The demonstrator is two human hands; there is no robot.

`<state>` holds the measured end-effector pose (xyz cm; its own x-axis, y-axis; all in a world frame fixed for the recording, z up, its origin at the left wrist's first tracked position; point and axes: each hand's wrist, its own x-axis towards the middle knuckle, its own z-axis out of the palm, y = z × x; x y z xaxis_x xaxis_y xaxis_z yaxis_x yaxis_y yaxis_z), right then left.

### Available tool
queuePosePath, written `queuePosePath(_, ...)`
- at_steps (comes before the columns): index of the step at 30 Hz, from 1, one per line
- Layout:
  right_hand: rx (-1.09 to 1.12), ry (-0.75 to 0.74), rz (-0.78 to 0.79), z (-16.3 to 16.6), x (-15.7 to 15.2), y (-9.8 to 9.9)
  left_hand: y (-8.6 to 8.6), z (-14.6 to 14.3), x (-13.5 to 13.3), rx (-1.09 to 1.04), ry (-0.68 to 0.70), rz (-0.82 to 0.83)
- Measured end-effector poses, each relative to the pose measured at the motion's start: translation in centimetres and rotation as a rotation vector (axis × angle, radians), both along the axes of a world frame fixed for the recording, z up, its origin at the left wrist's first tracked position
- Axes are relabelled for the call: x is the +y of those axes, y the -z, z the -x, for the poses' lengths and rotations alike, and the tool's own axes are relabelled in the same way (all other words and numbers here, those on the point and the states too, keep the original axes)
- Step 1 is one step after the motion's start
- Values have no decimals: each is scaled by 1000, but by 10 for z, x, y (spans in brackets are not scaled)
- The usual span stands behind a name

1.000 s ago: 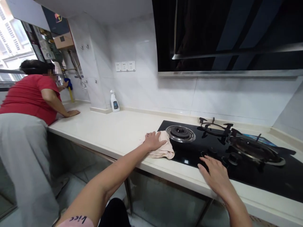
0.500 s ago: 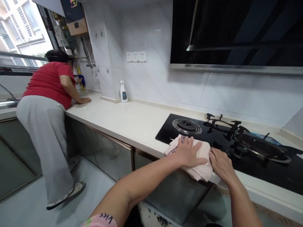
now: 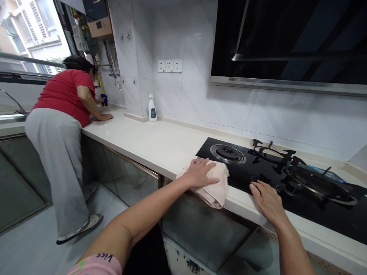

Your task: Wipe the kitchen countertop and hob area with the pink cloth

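My left hand [image 3: 200, 173] lies open and flat on a folded pale pink towel [image 3: 217, 193], fingers spread and thumb apart. The towel covers the front left corner of the black gas cooktop [image 3: 239, 175] and droops over the counter's front edge. My right hand [image 3: 267, 200] rests open at the cooktop's front edge, fingers stretched out and holding nothing. Just beyond its fingertips are the dark control knobs [image 3: 263, 178]. A round burner [image 3: 228, 153] sits behind the towel, and a black pan support [image 3: 318, 178] stands farther right.
A white spray bottle [image 3: 152, 109] stands against the wall beneath the sockets [image 3: 170, 65]. At the far left a person in a red shirt [image 3: 67, 89] leans over the pale counter [image 3: 143, 137], one hand on it. The dark range hood [image 3: 286, 46] hangs above the cooktop.
My left hand and the towel have slid left along the counter's front edge, away from my right hand. My right hand stays near the same place, no longer beside the towel.
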<state>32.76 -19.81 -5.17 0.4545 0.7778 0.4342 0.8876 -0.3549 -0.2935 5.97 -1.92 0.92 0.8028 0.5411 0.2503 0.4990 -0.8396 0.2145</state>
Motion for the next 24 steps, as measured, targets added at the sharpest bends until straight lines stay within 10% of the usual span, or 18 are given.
queuePosePath(13, 1, -6, 13, -1, 1, 5, -12, 123, 112, 23, -630, -31)
queuePosePath(24, 20, -1, 2, -6, 9, 17, -8, 132, 80, -78, -792, -140)
